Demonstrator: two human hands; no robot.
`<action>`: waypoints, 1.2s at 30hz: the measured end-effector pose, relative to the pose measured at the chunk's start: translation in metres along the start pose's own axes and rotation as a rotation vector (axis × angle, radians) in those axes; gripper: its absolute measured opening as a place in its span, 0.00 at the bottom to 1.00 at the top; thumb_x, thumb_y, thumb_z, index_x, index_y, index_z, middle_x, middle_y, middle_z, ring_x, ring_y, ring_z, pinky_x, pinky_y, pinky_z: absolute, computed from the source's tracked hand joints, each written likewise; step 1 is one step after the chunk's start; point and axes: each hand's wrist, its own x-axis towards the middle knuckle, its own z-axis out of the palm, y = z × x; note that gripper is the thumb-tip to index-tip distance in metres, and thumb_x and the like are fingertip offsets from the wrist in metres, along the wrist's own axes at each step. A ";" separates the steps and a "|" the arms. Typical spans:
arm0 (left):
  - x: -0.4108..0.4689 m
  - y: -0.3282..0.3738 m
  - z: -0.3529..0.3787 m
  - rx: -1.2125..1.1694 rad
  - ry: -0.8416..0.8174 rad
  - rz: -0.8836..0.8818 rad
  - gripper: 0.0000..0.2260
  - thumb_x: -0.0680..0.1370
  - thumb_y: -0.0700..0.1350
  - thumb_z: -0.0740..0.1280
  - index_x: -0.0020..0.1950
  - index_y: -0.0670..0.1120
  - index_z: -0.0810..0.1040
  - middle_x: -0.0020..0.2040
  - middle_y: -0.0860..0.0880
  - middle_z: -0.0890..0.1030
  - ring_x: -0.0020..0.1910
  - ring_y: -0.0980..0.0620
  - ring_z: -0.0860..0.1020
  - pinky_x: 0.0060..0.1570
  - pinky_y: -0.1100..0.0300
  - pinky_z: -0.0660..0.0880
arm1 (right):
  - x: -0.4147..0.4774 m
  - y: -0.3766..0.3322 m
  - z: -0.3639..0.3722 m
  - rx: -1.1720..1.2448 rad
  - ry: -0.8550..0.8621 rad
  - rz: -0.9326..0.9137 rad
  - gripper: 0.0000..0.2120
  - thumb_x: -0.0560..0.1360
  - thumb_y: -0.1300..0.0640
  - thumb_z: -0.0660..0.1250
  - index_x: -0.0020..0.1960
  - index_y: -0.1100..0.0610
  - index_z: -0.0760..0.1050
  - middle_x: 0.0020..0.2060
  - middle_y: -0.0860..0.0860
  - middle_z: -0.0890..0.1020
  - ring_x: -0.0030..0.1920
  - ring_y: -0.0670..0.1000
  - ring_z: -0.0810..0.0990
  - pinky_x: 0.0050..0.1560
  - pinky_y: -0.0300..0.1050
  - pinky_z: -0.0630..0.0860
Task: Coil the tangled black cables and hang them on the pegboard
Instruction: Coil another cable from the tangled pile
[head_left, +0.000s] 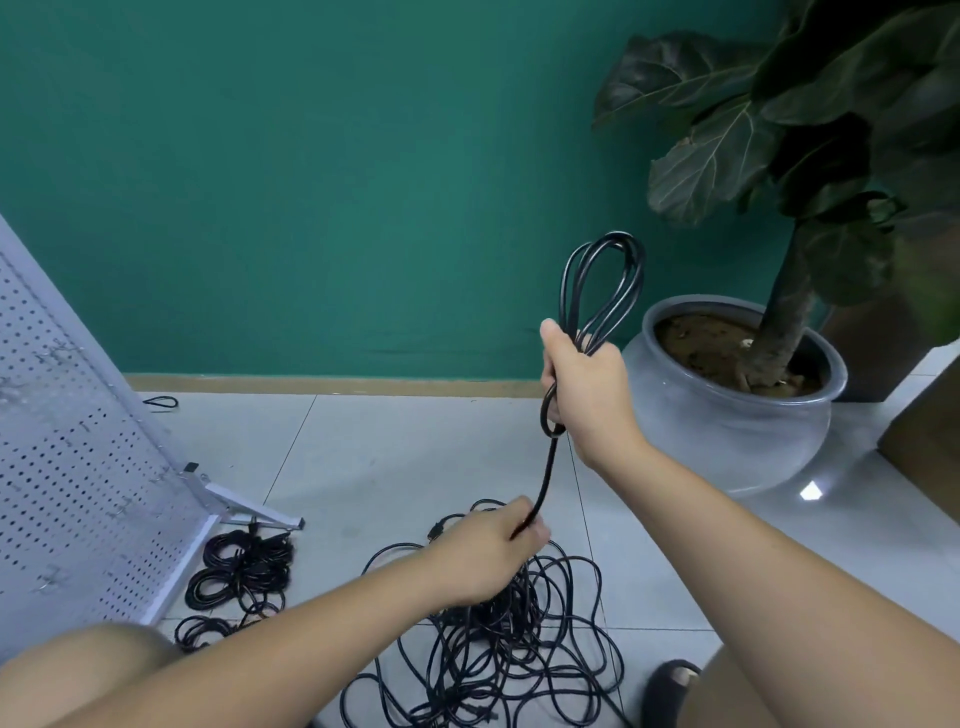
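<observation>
Coiling under way, judged from the few turns gathered against the large heap left

Item: black cable (545, 478), round jacket, smooth with a faint sheen, thin and even along its length

Location: one strand runs nearly straight from the right hand (582, 384), raised before the green wall (311, 182), down to the left hand (488, 551), then on into the tangle (509, 649) spread on the floor (389, 457)

Grip: right hand clenched round the gathered loops (602, 280), which stand above the fist as a narrow teardrop. Left hand pinches the single strand between thumb and fingers, low over the heap

Handling (judgement): light, limp yet springy. It keeps a curve, so fresh turns may want to twist. The jacket looks slick enough to slide through a loose pinch, which suits feeding. Best held where the loops cross. Take the free strand close to the heap. Crossings in the tangle may snag, so draw gently

Related stock: finished coils (244, 571), several, lying at the foot of the pegboard (78, 467), none hung

Pegboard: white perforated sheet, tilted on an angled stand, small wire hooks (52, 579) on its face

Surroundings: pale glossy tiles. Grey glazed pot (727, 415), round-bellied, filled with soil, holding a broad-leaved plant (779, 104), just beside the raised hand in this view
</observation>
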 end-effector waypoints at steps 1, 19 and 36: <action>-0.002 0.000 -0.001 0.023 0.006 0.007 0.14 0.86 0.62 0.58 0.51 0.54 0.73 0.45 0.49 0.84 0.40 0.49 0.79 0.48 0.50 0.78 | 0.004 0.001 -0.003 -0.023 0.022 0.001 0.23 0.83 0.45 0.66 0.35 0.57 0.69 0.25 0.49 0.69 0.27 0.52 0.65 0.37 0.47 0.67; -0.050 0.046 -0.094 -0.650 0.313 0.440 0.13 0.79 0.48 0.74 0.42 0.45 0.73 0.33 0.52 0.66 0.32 0.51 0.62 0.33 0.58 0.59 | 0.020 0.008 -0.005 -0.464 0.072 -0.023 0.25 0.85 0.42 0.63 0.37 0.58 0.72 0.34 0.53 0.78 0.37 0.58 0.75 0.39 0.52 0.66; -0.014 0.034 -0.148 -0.132 0.910 0.463 0.22 0.69 0.53 0.84 0.47 0.53 0.71 0.59 0.55 0.76 0.58 0.54 0.78 0.51 0.55 0.78 | -0.059 0.024 0.034 -0.524 -0.501 -0.291 0.27 0.85 0.33 0.58 0.37 0.51 0.62 0.28 0.48 0.67 0.29 0.51 0.65 0.34 0.50 0.65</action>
